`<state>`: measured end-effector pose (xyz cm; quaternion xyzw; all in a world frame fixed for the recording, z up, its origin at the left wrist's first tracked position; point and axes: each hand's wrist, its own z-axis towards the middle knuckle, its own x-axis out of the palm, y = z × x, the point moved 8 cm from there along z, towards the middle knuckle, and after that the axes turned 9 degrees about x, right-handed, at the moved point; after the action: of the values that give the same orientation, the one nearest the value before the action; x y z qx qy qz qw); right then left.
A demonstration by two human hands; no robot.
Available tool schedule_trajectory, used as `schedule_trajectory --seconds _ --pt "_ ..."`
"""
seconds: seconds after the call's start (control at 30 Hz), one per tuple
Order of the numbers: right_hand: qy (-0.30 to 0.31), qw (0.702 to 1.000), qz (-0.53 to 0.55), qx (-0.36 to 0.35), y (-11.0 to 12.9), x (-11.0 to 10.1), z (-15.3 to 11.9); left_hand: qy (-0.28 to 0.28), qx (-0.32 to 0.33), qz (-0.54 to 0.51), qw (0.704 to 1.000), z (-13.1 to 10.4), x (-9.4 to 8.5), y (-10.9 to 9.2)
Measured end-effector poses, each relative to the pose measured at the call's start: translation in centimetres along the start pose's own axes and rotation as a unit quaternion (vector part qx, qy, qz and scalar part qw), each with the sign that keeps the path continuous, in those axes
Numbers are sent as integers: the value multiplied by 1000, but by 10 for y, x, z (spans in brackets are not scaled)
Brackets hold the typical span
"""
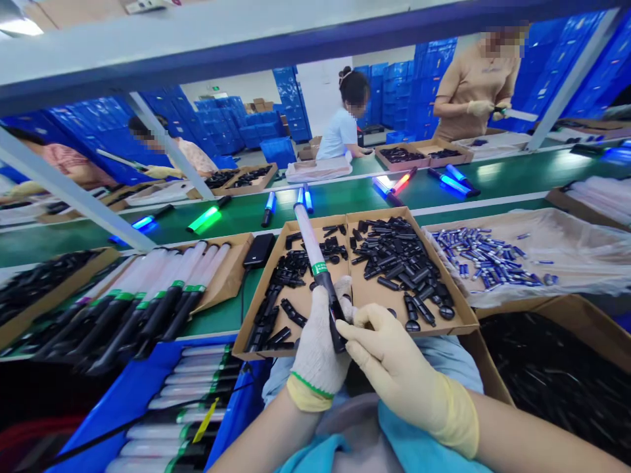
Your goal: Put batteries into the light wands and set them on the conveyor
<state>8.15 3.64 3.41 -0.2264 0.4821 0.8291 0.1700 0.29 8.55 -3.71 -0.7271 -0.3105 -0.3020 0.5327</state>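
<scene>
Green belt [345,187] behind, light stick [310,244] upfront
Left hand [316,348] wraps it, right hand [392,361] touching, pinch unclear; loose grip could drop it

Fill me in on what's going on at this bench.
A person's gloved left hand grips a translucent stick by its black handle, while the gloved right hand has its fingers at the handle's lower end. A cardboard tray of black parts sits in front. Lit sticks lie on the green surface beyond.

A light stick [319,268] — frosted-tubed, green-banded, black-handled — slants up and slightly leftward, unlit, over a cardboard tray [461,320].
</scene>
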Motion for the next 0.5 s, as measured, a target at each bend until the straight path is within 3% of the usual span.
schedule_trajectory --seconds 0.07,0.13,0.2,0.3,0.4,0.5 --pt "-13 998 -53 28 -23 -23 7 10 12 35 999 1 3 -2" --pt "-39 972 -182 140 -72 -64 15 26 25 76 996 -1 6 -5" --pt "-39 899 -323 295 -137 -113 16 32 23 105 994 -3 8 -3" --pt "-9 822 -386 419 -214 -164 12 29 -6 106 994 -6 9 6" --pt "38 769 -415 485 -262 -177 5 40 -28 100 994 -7 13 14" --pt "84 752 -415 505 -285 -172 4 53 -41 104 992 -9 17 18"
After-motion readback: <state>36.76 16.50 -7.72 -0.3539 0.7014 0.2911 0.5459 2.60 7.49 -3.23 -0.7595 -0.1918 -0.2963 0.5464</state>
